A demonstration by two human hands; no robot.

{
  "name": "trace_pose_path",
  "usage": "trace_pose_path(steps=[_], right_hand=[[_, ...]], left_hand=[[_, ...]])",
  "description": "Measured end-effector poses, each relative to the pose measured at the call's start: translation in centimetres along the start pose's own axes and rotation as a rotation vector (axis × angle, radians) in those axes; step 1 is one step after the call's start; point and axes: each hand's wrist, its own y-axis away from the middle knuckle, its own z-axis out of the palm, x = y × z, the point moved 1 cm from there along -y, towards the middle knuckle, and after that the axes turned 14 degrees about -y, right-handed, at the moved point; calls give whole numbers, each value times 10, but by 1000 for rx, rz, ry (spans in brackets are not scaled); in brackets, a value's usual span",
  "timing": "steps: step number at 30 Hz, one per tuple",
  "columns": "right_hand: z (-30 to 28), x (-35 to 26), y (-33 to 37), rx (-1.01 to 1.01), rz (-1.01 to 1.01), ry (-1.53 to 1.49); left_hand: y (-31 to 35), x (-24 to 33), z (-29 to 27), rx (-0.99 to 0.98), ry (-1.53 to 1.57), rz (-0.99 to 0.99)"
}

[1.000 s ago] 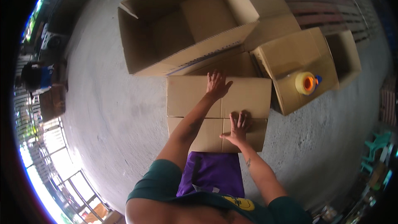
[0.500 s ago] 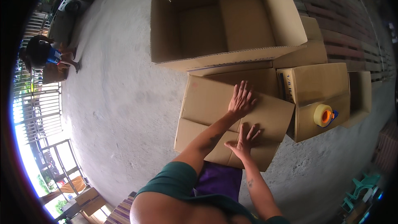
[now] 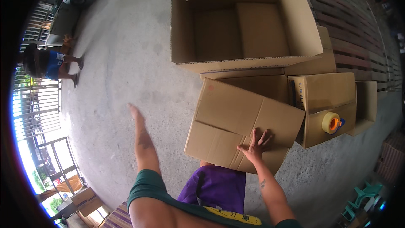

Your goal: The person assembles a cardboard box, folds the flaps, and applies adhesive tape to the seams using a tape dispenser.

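My right hand (image 3: 256,147) lies with fingers spread on a flattened cardboard box (image 3: 228,109), which sits tilted in front of my lap. My left hand (image 3: 135,112) is off the cardboard, stretched out to the left over the concrete floor. It shows edge-on and small, so its fingers cannot be made out. Just beyond the flat box stands a large open carton (image 3: 249,62), its flaps up and only cardboard showing inside. To the right, a closed carton (image 3: 327,90) carries a tape roll (image 3: 330,123) on a blue and orange dispenser.
Behind the cartons lies a slatted wooden pallet (image 3: 337,12). Another open box (image 3: 366,107) stands past the closed carton. Teal plastic stools (image 3: 366,195) are at the lower right. At the far left a person (image 3: 52,64) stands near a metal-barred gate (image 3: 40,107).
My left hand has left the cardboard and swung out to the left. My right hand stays on the box. My view has shifted slightly, and the person at the far left now stands more upright.
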Motion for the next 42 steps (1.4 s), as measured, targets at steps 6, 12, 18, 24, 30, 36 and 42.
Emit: trace_pose_path(steps=[6, 12, 18, 24, 30, 36, 42], right_hand=[[4, -23, 3, -97, -164, -31], [6, -17, 4, 77, -240, -62], [8, -28, 15, -56, -196, -120], [-8, -25, 5, -202, 12, -154], [-10, 6, 2, -28, -241, -453], [-73, 262, 139, 817, 745, -661], [-37, 190, 24, 460, 972, -1286]], left_hand=[[25, -92, -5, -340, -531, 187], [32, -34, 27, -743, -477, 43], [82, -106, 36, 15, -928, 134], [292, -204, 146, -875, -1929, 1356], [265, -272, 151, -1062, -2018, 1507], [270, -269, 153, -1040, -2073, 1454], [275, -275, 152, -1012, -2110, 1509]])
